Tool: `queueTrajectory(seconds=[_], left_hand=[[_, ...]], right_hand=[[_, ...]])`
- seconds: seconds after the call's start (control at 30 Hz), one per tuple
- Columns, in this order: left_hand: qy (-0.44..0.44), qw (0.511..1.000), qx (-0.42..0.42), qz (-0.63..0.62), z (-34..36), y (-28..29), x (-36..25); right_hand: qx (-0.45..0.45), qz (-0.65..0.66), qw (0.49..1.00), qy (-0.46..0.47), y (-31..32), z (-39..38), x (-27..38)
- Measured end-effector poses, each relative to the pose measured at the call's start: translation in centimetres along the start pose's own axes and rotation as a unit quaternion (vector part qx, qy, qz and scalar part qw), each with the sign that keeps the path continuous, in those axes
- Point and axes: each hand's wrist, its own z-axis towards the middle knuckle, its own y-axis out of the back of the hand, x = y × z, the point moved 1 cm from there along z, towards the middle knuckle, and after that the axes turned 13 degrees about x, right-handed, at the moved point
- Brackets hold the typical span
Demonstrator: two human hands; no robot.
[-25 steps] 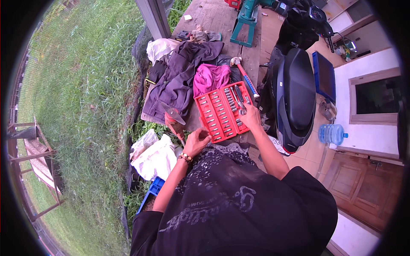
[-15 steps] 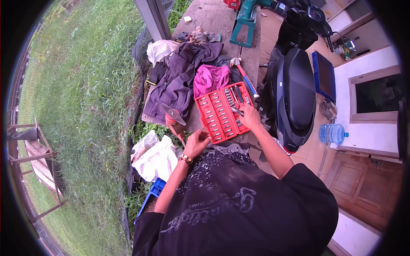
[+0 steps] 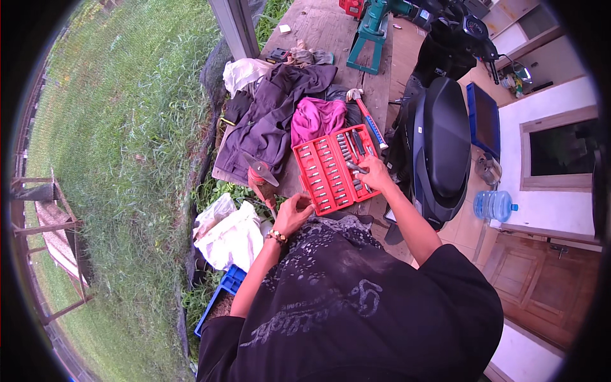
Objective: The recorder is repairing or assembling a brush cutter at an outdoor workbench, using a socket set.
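Wooden plank platform (image 3: 331, 32), red socket case (image 3: 332, 169), purple jacket (image 3: 273, 118), pink cloth (image 3: 316, 118), hammer (image 3: 366, 118)

Outdoor daylight; grass (image 3: 121, 127) left, plank floor (image 3: 331, 32) centre, white wall (image 3: 547, 159) with dark window (image 3: 563, 149) right.

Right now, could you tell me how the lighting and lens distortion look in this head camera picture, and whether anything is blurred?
Head view: soft, even daylight with no hard shadows or glare; strong fisheye bending, with a black rim and the post curving near the edge; the red socket case and both hands, left hand and right hand, are fairly sharp, while the grass smears toward the rim.
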Motion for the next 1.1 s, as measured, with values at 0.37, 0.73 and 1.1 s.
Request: queueTrajectory(seconds=[0.37, 0.73, 1.1], left_hand=[[-0.003, 1.000, 0.005, 0.014, -0.1, 0.2, -0.6], [0.008, 1.000, 0.014, 0.009, 0.2, 0.4, 0.1], [-0.001, 1.000, 0.022, 0.002, 0.2, 0.3, 0.5]], right_hand=[[-0.073, 0.157, 0.981, -0.082, -2.4, 0.2, -0.4], [-0.187, 0.068, 0.976, -0.091, -3.3, -0.5, 0.3], [-0.105, 0.084, 0.976, -0.170, -1.6, -0.8, -0.4]])
